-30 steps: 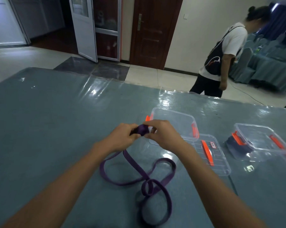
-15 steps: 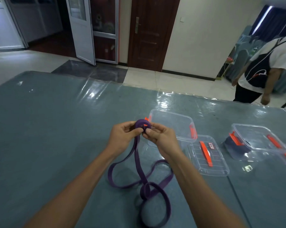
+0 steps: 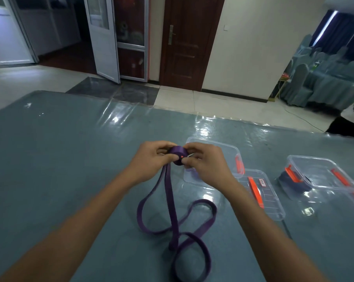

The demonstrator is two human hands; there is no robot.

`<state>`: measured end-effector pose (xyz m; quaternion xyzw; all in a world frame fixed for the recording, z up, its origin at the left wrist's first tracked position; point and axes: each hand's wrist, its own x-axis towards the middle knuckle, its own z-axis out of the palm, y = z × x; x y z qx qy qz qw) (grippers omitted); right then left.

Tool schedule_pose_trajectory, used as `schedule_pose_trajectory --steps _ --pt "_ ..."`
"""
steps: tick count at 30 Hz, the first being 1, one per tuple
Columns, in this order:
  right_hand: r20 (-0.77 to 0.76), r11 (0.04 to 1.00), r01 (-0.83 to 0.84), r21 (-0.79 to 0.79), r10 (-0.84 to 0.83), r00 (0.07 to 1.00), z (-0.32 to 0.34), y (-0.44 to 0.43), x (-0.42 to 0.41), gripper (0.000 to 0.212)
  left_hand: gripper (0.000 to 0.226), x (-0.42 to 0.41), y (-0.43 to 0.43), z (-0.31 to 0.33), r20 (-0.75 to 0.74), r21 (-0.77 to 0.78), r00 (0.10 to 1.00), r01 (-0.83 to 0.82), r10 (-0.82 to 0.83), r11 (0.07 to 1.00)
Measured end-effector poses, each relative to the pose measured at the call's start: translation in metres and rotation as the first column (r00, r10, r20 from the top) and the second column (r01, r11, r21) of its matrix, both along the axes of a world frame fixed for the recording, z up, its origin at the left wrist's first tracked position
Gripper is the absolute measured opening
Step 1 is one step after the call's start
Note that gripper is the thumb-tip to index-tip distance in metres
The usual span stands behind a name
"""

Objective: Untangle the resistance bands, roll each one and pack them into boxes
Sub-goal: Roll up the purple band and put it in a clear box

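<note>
Head camera looked down on a grey-blue table (image 3: pixel 60 159) under clear plastic film. Both hands were raised just above it, close together, clamped on the small tight roll (image 3: pixel 177 154) wound at one end of a long flat purple resistance band (image 3: pixel 169 200). The left hand (image 3: pixel 149 159) curled its fingers round the roll's left side; the right hand (image 3: pixel 206 165) pinched its right side with thumb and fingertips. The unrolled length hung from the roll and lay on the table in loose crossing loops between the forearms. Just behind the right hand stood an open clear plastic box (image 3: pixel 223 148) with orange clips, and a clear lid (image 3: pixel 273 202) lay beside it. Further right, a second clear box (image 3: pixel 322 171) held a dark blue bundle (image 3: pixel 290 181).
</note>
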<state>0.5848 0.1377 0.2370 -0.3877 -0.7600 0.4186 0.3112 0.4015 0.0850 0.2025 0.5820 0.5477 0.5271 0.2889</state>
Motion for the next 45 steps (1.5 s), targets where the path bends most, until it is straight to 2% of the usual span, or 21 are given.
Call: schedule_pose_trajectory --steps 2,4,7,9,11,12,14,16,19,21,23,25,29,32,34,36,37,39,41,42,45 --pt "-0.24 0.984 0.008 -0.181 -0.052 0.97 -0.003 -0.002 0.001 0.027 0.029 0.006 0.0 -0.006 0.133 0.021 0.988 -0.079 0.075 0.997" --pt "-0.389 0.944 -0.026 -0.329 -0.111 0.914 -0.009 -0.004 0.0 0.026 0.031 0.011 -0.001 -0.012 0.239 0.018 0.967 -0.094 0.087 0.995" --pt "-0.54 0.855 -0.153 -0.495 -0.165 0.825 -0.021 -0.01 -0.001 0.026 0.03 0.014 -0.004 -0.018 0.356 -0.007 0.932 -0.075 0.072 0.997" --pt "-0.573 0.814 -0.218 -0.539 -0.165 0.803 -0.028 -0.014 -0.001 0.026 0.027 0.013 -0.005 -0.022 0.365 -0.027 0.93 -0.037 0.044 0.999" --pt "-0.512 0.836 -0.202 -0.509 -0.106 0.852 -0.03 -0.016 0.001 0.027 0.024 0.01 -0.008 -0.025 0.326 -0.051 0.945 -0.009 0.025 0.999" --pt "-0.423 0.875 -0.157 -0.457 -0.058 0.904 -0.029 -0.015 0.003 0.027 0.023 0.008 -0.009 -0.025 0.276 -0.065 0.961 -0.002 0.02 0.998" --pt "-0.104 0.981 -0.023 -0.194 0.003 0.995 -0.023 -0.013 0.007 0.025 0.022 0.003 -0.012 -0.021 0.104 -0.078 0.995 0.004 0.005 0.997" --pt "0.15 0.994 -0.005 0.107 -0.011 0.989 -0.016 -0.011 0.011 0.026 0.02 -0.001 -0.013 -0.013 -0.12 -0.055 0.993 0.011 -0.017 0.998" --pt "0.232 0.969 -0.045 0.243 -0.013 0.973 -0.004 -0.011 0.01 0.028 0.018 -0.004 -0.011 0.003 -0.398 0.017 0.916 0.061 -0.049 0.998" --pt "0.22 0.977 -0.027 0.212 -0.02 0.975 0.001 -0.011 0.011 0.025 0.018 -0.002 -0.01 0.01 -0.424 0.031 0.904 0.08 -0.059 0.996" --pt "0.141 0.991 -0.013 0.13 -0.005 0.99 0.004 -0.01 0.013 0.02 0.019 0.003 -0.011 0.012 -0.301 0.025 0.952 0.065 -0.054 0.998" --pt "0.006 0.999 0.001 0.043 -0.002 1.0 0.004 -0.01 0.016 0.02 0.022 0.01 -0.014 0.007 -0.077 0.031 0.997 0.03 -0.028 0.999" --pt "-0.345 0.969 -0.026 -0.247 -0.063 0.937 -0.005 -0.015 0.019 0.022 0.025 0.023 -0.016 -0.01 0.239 0.014 0.971 -0.02 0.016 1.0" --pt "-0.473 0.891 -0.135 -0.434 -0.097 0.876 -0.02 -0.02 0.016 0.025 0.027 0.029 -0.018 -0.017 0.346 0.004 0.938 -0.022 0.019 1.0" --pt "-0.508 0.835 -0.212 -0.508 -0.092 0.856 -0.029 -0.023 0.017 0.026 0.026 0.028 -0.017 -0.019 0.337 -0.008 0.941 -0.015 0.017 1.0" --pt "-0.452 0.834 -0.208 -0.511 -0.055 0.89 -0.033 -0.024 0.021 0.027 0.026 0.024 -0.018 -0.022 0.254 -0.033 0.967 0.001 0.007 0.999" --pt "-0.35 0.877 -0.155 -0.454 -0.016 0.937 -0.033 -0.024 0.022 0.026 0.026 0.021 -0.019 -0.022 0.179 -0.043 0.984 0.004 0.004 0.999" --pt "0.041 0.995 -0.001 -0.099 0.005 0.999 -0.032 -0.022 0.027 0.026 0.023 0.016 -0.019 -0.022 -0.052 -0.045 0.999 0.007 -0.01 0.999" --pt "0.356 0.964 -0.025 0.266 -0.074 0.931 -0.034 -0.019 0.029 0.037 0.02 0.013 -0.017 -0.018 -0.307 -0.024 0.951 0.036 -0.042 0.999" --pt "0.403 0.942 -0.052 0.332 -0.092 0.91 -0.033 -0.019 0.029 0.04 0.019 0.012 -0.017 -0.016 -0.381 -0.023 0.923 0.052 -0.057 0.998" --pt "0.337 0.954 -0.052 0.294 -0.052 0.94 -0.029 -0.018 0.029 0.033 0.018 0.013 -0.016 -0.008 -0.476 -0.013 0.876 0.081 -0.078 0.997"
